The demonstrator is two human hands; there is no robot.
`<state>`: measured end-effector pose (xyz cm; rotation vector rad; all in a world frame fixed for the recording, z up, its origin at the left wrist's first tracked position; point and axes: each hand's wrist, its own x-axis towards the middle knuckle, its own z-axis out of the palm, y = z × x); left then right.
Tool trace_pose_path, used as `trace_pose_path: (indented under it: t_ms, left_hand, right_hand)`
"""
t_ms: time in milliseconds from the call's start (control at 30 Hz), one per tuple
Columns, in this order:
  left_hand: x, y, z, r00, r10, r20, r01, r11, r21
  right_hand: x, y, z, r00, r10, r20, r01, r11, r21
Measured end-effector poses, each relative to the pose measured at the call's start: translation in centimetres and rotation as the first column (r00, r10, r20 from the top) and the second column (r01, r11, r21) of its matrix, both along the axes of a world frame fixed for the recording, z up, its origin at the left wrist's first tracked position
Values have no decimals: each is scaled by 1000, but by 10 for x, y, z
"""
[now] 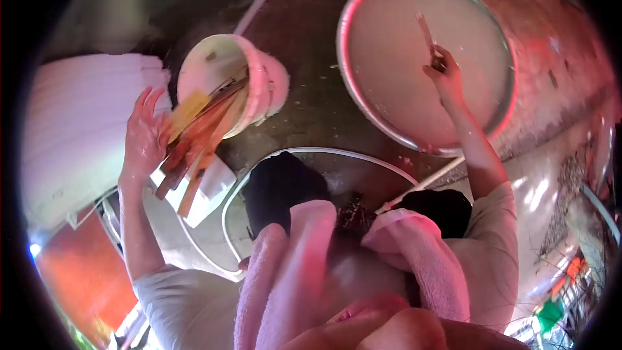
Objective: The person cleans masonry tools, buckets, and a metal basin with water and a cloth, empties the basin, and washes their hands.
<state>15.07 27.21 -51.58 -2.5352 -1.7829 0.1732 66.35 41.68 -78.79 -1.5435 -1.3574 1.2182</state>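
Observation:
My left hand (144, 136) is raised at the left with its fingers apart and holds nothing. Beside its fingertips, a bundle of flat brown and yellowish strips (204, 133), which look like wood, sticks out of a tipped white bucket (269, 87). My right hand (446, 72) reaches over a large round metal-rimmed basin (345, 45) filled with cloudy, pale liquid (395, 84). Its fingers are closed on a thin reddish-brown strip (424, 29) that points away from me. The exact kind of this strip is too small to make out.
A pale hose (324, 150) curves across the wet floor in front of my knees. Left of the bucket stands a large white ribbed container (91, 123). A pale pole (260, 1) leans behind the bucket. A white box (210, 191) lies below the strips.

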Motion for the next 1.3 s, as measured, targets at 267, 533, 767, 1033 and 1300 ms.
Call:
trace_pose_path:
  t_ms: [267,533,767,1033,1300]
  left_hand:
    - [221,133,-92,-62,712,699,319,678,-662]
    - [192,153,-209,-444,534,719,72,822,-566]
    - [132,143,-211,-594,457,662,-80,785,-614]
    - [115,147,-235,-742,429,515,-47,733,-679]
    - [116,149,-215,-802,360,476,-69,736,-673]
  right_hand:
    - [-95,-6,110,831,429,-354,-325,891,318]
    - [-15,36,-73,550,-77,831,-290,916,277]
    - [-4,-18,-170,651,259,713,-225,964,-144]
    - [-40,-39,-84,825,279,492,-159,949,-271]
    - [-121,-39,17,775,577,257,-631,730,262]
